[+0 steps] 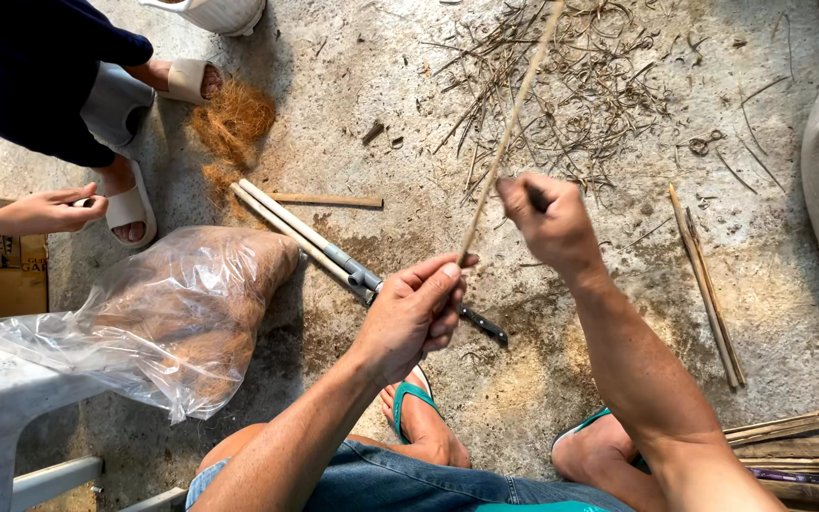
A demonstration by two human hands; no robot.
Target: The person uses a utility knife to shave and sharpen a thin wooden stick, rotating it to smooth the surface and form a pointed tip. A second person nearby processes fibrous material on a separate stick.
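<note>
Above the rough, stained concrete floor [381, 85], the left hand [414, 313] pinches the lower end of a thin, pale stick [509, 128] between thumb and fingers [447, 284], which are closed narrowly on it. The stick is long, straight and dry-looking, and it slants up and away toward the top of the view. The right hand [552, 223] is clenched in a fist around a small dark tool [536, 197] of which only a short dark part shows; this part lies just beside the stick, above the left hand's grip.

Below the hands, on the floor, lies a long tool with pale handles and a dark blade [362, 270], partly hidden by the left hand. A scatter of wiry shavings and twigs [561, 85] covers the floor past the stick's far end. Two thin slats [708, 294] lie to the right, well apart from the hands, and more flat wood strips [798, 441] sit at the lower right edge. A crinkled clear plastic bag of brown fibre [182, 318] bulges at the left, near a tuft of orange-brown fibre [232, 123]. Another person's hand [54, 210] and sandalled feet occupy the upper left. Bare floor lies open between the bag and the slats, around the person's own feet in green sandals [414, 408].
</note>
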